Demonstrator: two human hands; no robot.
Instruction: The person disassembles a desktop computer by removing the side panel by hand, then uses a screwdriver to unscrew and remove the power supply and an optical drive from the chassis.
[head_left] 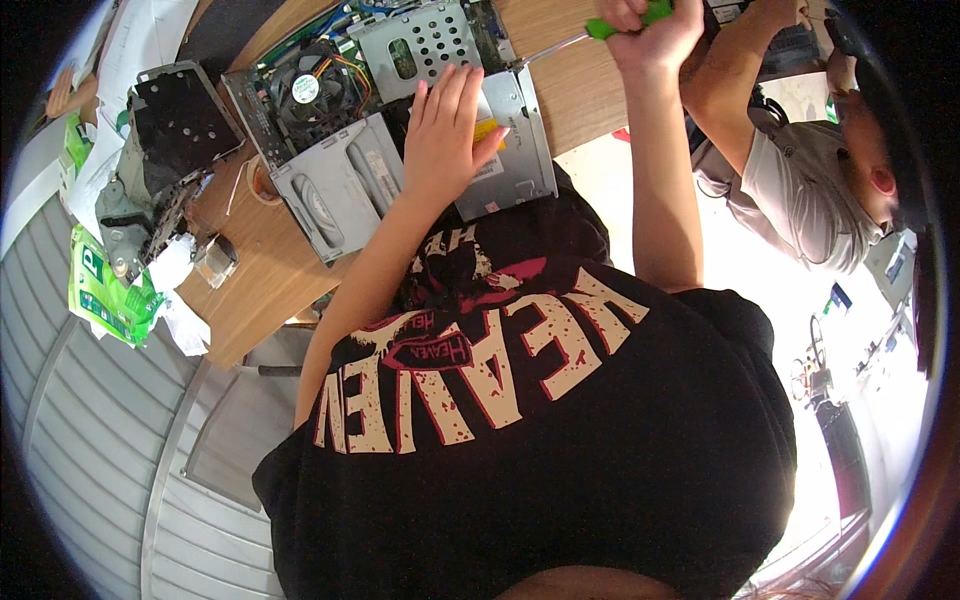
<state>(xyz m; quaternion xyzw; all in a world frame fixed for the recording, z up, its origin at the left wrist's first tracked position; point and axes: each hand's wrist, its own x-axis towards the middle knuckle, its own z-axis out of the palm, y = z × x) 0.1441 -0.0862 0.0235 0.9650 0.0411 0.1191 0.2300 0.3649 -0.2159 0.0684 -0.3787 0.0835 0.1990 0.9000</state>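
An opened desktop computer (pixel 345 190) lies on the wooden table, its insides facing up. My left hand (pixel 445 140) rests flat on it, fingers stretched out, over a silver metal drive unit (pixel 525 130) with white labels and a yellow sticker. Gripped in my right hand (pixel 658 38) is a screwdriver (pixel 600 28) with a green handle. Its thin shaft points left, the tip close to the drive unit's upper right edge; whether it sits in a screw is too small to tell. Beside my left hand are a perforated metal bracket (pixel 432 42) and a black cooling fan (pixel 312 88).
On the left of the wooden table (pixel 245 305) stand a black metal part (pixel 185 125), a tape roll (pixel 262 182), crumpled paper and a green-white package (pixel 105 290). Another person (pixel 800 185) works at the right, an arm close to my right forearm.
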